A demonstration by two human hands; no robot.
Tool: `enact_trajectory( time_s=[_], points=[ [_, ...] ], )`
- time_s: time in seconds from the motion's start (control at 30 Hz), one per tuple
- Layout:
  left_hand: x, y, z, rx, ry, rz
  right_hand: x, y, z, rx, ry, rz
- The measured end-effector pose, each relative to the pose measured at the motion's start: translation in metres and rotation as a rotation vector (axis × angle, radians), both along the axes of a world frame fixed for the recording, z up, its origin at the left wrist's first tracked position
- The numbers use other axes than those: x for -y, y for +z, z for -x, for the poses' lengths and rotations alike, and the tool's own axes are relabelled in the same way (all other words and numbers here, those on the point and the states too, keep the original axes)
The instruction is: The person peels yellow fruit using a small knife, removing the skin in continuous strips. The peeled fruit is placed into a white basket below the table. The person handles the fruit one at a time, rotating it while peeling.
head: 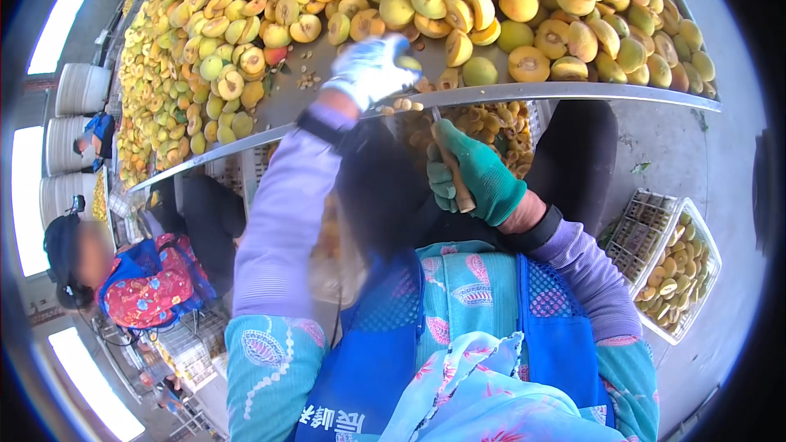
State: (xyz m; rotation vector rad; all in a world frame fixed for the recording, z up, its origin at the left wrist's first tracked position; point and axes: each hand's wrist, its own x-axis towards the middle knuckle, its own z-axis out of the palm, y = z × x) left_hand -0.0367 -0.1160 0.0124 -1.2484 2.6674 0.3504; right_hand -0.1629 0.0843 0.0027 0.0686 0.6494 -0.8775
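My left hand [371, 70], in a white and blue glove, is blurred over the metal table's near edge. A yellow-green fruit piece [408, 63] shows between its fingers and thumb; blur hides whether they close on it. My right hand [476, 175], in a green knitted glove, grips the wooden handle [453, 166] of a narrow-bladed tool, its tip pointing up at the table rim [552, 91]. Halved yellow stone fruit [368, 24] is heaped on the table. Several pale pits or kernels [402, 105] lie at the rim near my left hand, with more [308, 80] farther left.
Below the rim, between my knees, a container holds fruit pieces [506, 135]. A white plastic crate [706, 282] of halved fruit stands on the floor at right, against another crate [642, 227]. A co-worker [153, 282] sits at left. White tubs [83, 89] stand beyond.
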Motion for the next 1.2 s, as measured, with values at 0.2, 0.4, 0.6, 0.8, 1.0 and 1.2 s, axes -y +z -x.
enact_trajectory(
  time_s=[0.2,0.4,0.6,0.8,1.0,1.2],
  points=[
    [-0.006,0.016,-0.016,-0.920,0.336,-1.009,0.010,0.005,0.003,-0.785,-0.248,0.413],
    [-0.070,0.021,-0.016,-1.279,0.572,-0.891,0.025,-0.003,-0.014,-1.198,-0.246,0.789],
    [-0.088,0.026,-0.003,-1.424,0.541,-0.876,0.025,-0.001,-0.019,-1.224,-0.274,0.756],
    [-0.085,0.019,-0.011,-1.463,0.427,-0.744,0.021,0.008,-0.018,-1.144,-0.290,0.752],
    [-0.090,0.032,-0.009,-1.563,0.439,-0.997,0.018,0.000,-0.021,-1.133,-0.272,0.784],
    [-0.091,0.015,0.001,-1.204,0.121,-0.100,0.021,0.003,-0.023,-0.735,-0.192,0.584]
  ],
)
